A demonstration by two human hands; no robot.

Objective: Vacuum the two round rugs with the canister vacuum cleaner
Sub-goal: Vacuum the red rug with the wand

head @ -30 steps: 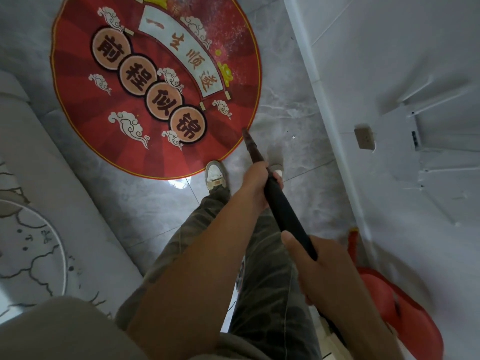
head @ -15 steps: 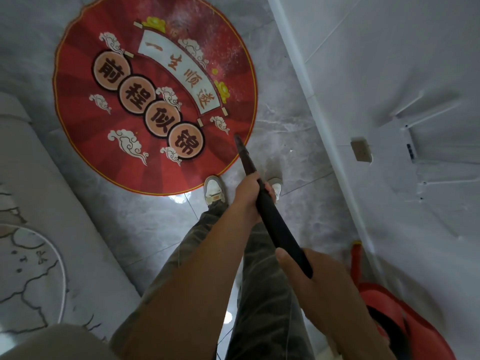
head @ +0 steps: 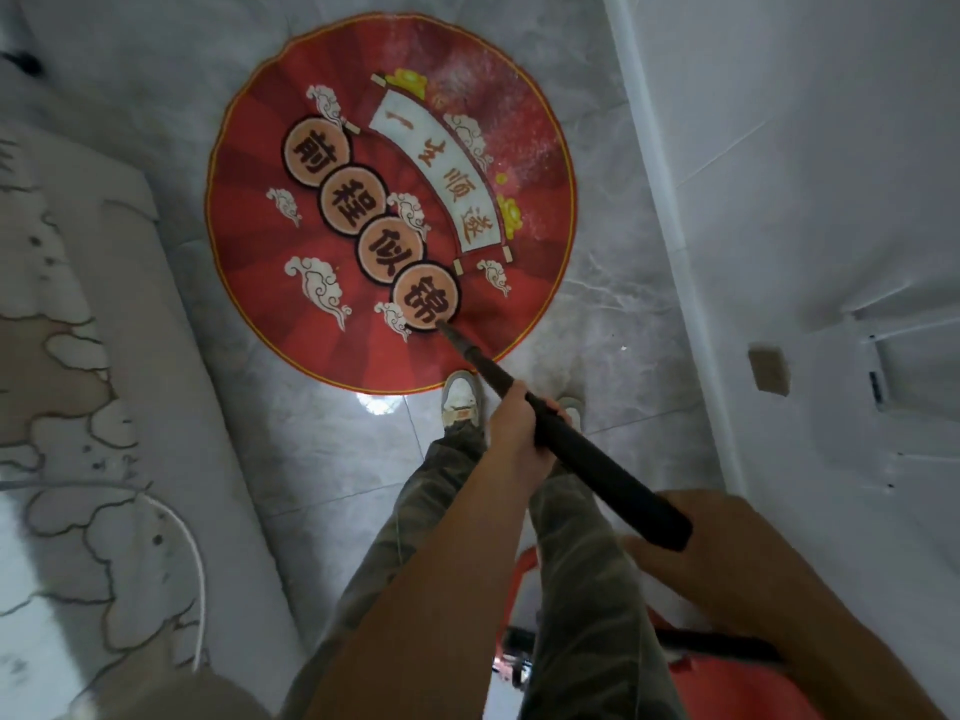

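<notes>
A round red rug (head: 260,241) with orange medallions and a white scroll lies on the grey tiled floor ahead of me. White dust speckles its far right part. Both my hands hold a black vacuum wand (head: 587,459). My left hand (head: 519,439) grips it mid-shaft, my right hand (head: 727,558) holds its near end. The wand's narrow tip (head: 447,330) rests on the rug's near edge, beside the lowest medallion. The red canister body (head: 701,678) sits low behind my legs, partly hidden by my right arm.
A white wall with a baseboard (head: 675,252) runs along the right. A pale marble-patterned block (head: 104,407) stands at the left. My two shoes (head: 462,402) stand just short of the rug's edge on the tiled floor (head: 337,459).
The wand tip has swung left and forward from the bare floor onto the rug's near edge. My view has shifted so the rug sits more central.
</notes>
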